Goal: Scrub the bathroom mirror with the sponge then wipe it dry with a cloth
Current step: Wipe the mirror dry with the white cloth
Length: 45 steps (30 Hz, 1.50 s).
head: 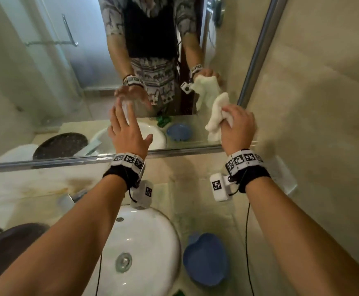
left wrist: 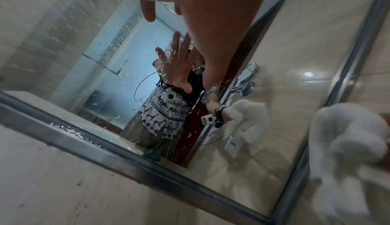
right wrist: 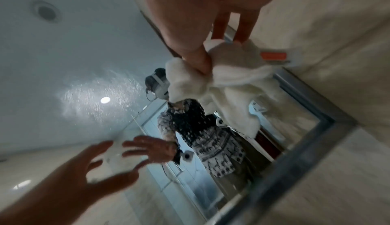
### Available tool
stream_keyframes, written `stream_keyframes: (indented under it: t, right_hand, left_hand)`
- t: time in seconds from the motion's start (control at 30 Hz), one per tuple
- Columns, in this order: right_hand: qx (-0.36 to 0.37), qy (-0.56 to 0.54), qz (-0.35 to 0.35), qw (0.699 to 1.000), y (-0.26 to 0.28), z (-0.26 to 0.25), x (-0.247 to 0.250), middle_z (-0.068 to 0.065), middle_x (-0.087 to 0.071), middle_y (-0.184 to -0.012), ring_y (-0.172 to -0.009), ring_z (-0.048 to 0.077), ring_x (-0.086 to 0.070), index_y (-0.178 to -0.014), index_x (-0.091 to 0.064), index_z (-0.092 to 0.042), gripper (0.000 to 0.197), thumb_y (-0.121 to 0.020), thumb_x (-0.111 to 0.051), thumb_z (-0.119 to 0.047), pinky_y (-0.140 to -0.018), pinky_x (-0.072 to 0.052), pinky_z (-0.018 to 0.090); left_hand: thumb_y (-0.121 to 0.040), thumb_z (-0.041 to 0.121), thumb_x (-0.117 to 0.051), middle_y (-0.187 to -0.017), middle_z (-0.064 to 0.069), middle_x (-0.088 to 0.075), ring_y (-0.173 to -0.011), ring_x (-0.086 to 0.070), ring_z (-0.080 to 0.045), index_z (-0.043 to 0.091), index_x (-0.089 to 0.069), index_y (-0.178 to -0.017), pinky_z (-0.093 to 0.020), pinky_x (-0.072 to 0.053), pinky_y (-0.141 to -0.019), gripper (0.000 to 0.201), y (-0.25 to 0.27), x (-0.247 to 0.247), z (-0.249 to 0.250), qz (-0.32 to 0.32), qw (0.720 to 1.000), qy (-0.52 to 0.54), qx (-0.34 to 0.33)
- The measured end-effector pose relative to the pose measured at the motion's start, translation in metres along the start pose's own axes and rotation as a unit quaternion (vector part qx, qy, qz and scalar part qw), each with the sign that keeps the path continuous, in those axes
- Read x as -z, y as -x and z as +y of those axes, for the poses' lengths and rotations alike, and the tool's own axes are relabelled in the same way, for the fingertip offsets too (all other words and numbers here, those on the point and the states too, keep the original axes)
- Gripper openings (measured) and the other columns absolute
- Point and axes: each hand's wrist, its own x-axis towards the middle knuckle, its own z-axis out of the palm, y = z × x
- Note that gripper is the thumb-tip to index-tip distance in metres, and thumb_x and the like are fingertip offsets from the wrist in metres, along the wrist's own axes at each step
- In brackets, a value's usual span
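Observation:
The bathroom mirror (head: 46,86) hangs in a metal frame (head: 257,52), and water drops speckle its glass (left wrist: 109,48). My left hand (head: 124,127) is open with the fingers spread, and its fingertips are at the glass low in the middle. It holds nothing. Over the mirror's lower right corner my right hand (head: 238,124) grips a bunched white cloth (head: 217,112). In the right wrist view the thumb and fingers (right wrist: 198,58) pinch the cloth (right wrist: 232,85) just in front of the glass. A green thing (head: 178,293), perhaps the sponge, lies on the counter at the bottom edge.
Below my arms are a white basin (head: 153,236) with a tap (head: 74,197) behind it and a blue bowl (head: 206,259) on the counter to its right. A dark round lid (head: 10,246) is at the lower left. Beige tiled wall (head: 313,103) runs right of the mirror.

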Motion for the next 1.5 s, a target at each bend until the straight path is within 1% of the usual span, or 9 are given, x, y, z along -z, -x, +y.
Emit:
stream_keyframes:
  t: [0.17, 0.3, 0.57, 0.7, 0.87, 1.07, 1.23, 1.37, 1.5]
  right_hand:
    - [0.033, 0.008, 0.139, 0.990, -0.070, -0.016, -0.014, 0.000, -0.062, -0.119, -0.108, 0.029, -0.054, -0.104, -0.067, -0.022, 0.033, -0.076, -0.060, -0.007, -0.092, -0.027, 0.022]
    - [0.023, 0.015, 0.132, 0.991, -0.064, -0.023, -0.056, 0.008, -0.056, -0.124, -0.111, 0.033, -0.050, -0.112, -0.066, -0.022, 0.038, -0.077, -0.058, -0.011, -0.096, -0.034, 0.031]
    - [0.210, 0.119, -0.185, 0.953, 0.045, 0.069, -0.125, 0.002, -0.058, -0.109, -0.101, 0.028, -0.044, -0.106, -0.068, -0.027, 0.029, -0.081, -0.054, -0.031, -0.072, -0.053, 0.041]
    - [0.119, 0.092, -0.154, 0.977, 0.041, 0.095, -0.114, 0.007, -0.058, -0.107, -0.098, 0.032, -0.048, -0.103, -0.068, -0.016, 0.030, -0.077, -0.055, -0.022, -0.078, -0.052, 0.044]
    - [-0.112, 0.001, 0.032, 0.993, -0.002, 0.050, -0.090, 0.009, -0.054, -0.125, -0.113, 0.032, -0.045, -0.105, -0.064, -0.015, 0.036, -0.070, -0.061, -0.005, -0.099, -0.039, 0.044]
    - [-0.007, -0.052, 0.211, 0.976, -0.056, 0.009, -0.064, 0.013, -0.054, -0.128, -0.114, 0.028, -0.048, -0.124, -0.060, -0.013, 0.046, -0.078, -0.061, -0.013, -0.100, -0.029, 0.024]
    - [-0.175, -0.046, 0.141, 0.973, 0.007, 0.038, -0.117, 0.019, -0.051, -0.122, -0.111, 0.034, -0.048, -0.121, -0.056, -0.008, 0.051, -0.072, -0.066, -0.017, -0.095, -0.036, 0.036]
    - [-0.346, -0.128, 0.055, 0.928, 0.047, 0.037, -0.161, 0.025, -0.047, -0.118, -0.105, 0.044, -0.050, -0.111, -0.050, 0.004, 0.046, -0.070, -0.070, -0.006, -0.090, -0.040, 0.046]
    - [-0.346, -0.150, -0.005, 0.926, 0.059, 0.007, -0.178, 0.024, -0.048, -0.119, -0.104, 0.039, -0.052, -0.105, -0.048, 0.003, 0.046, -0.070, -0.075, -0.009, -0.089, -0.043, 0.044]
  left_hand:
    - [-0.064, 0.058, -0.082, -0.161, -0.019, 0.012, -0.149, 0.008, -0.038, 0.013, 0.004, -0.156, -0.064, -0.014, -0.115, 0.133, -0.004, -0.021, 0.000, -0.026, 0.996, -0.028, 0.080]
    - [-0.054, 0.067, -0.082, -0.161, -0.022, 0.012, -0.149, 0.009, -0.039, 0.011, 0.008, -0.155, -0.069, -0.015, -0.113, 0.147, -0.017, -0.044, -0.001, -0.040, 0.993, -0.022, 0.108]
    - [-0.046, 0.075, -0.079, -0.159, -0.028, 0.009, -0.147, 0.008, -0.045, 0.002, 0.007, -0.154, -0.067, -0.012, -0.115, 0.156, -0.031, -0.073, 0.004, -0.016, 0.989, 0.008, 0.145]
    - [-0.044, 0.076, -0.079, -0.159, -0.029, 0.007, -0.147, 0.007, -0.046, 0.002, 0.004, -0.154, -0.067, -0.011, -0.115, 0.157, -0.031, -0.075, 0.002, -0.006, 0.990, 0.012, 0.143]
    - [-0.045, 0.075, -0.079, -0.159, -0.028, 0.009, -0.147, 0.008, -0.045, 0.003, 0.007, -0.154, -0.067, -0.010, -0.115, 0.157, -0.031, -0.072, 0.004, -0.013, 0.990, 0.011, 0.142]
    - [-0.045, 0.076, -0.078, -0.159, -0.028, 0.007, -0.147, 0.007, -0.045, 0.003, 0.004, -0.154, -0.066, -0.012, -0.115, 0.156, -0.031, -0.074, 0.004, -0.005, 0.990, 0.009, 0.143]
    - [-0.042, 0.081, -0.075, -0.159, -0.030, 0.005, -0.147, 0.005, -0.047, 0.001, 0.003, -0.154, -0.069, -0.016, -0.112, 0.158, -0.032, -0.081, 0.000, 0.000, 0.991, 0.007, 0.136]
    - [-0.040, 0.085, -0.072, -0.157, -0.033, 0.002, -0.146, 0.002, -0.050, -0.002, 0.002, -0.153, -0.070, -0.015, -0.112, 0.161, -0.033, -0.086, -0.002, 0.004, 0.991, -0.008, 0.134]
    - [-0.040, 0.085, -0.071, -0.157, -0.035, 0.002, -0.145, 0.002, -0.051, -0.003, 0.001, -0.153, -0.069, -0.011, -0.112, 0.160, -0.032, -0.084, 0.001, -0.005, 0.991, -0.017, 0.129]
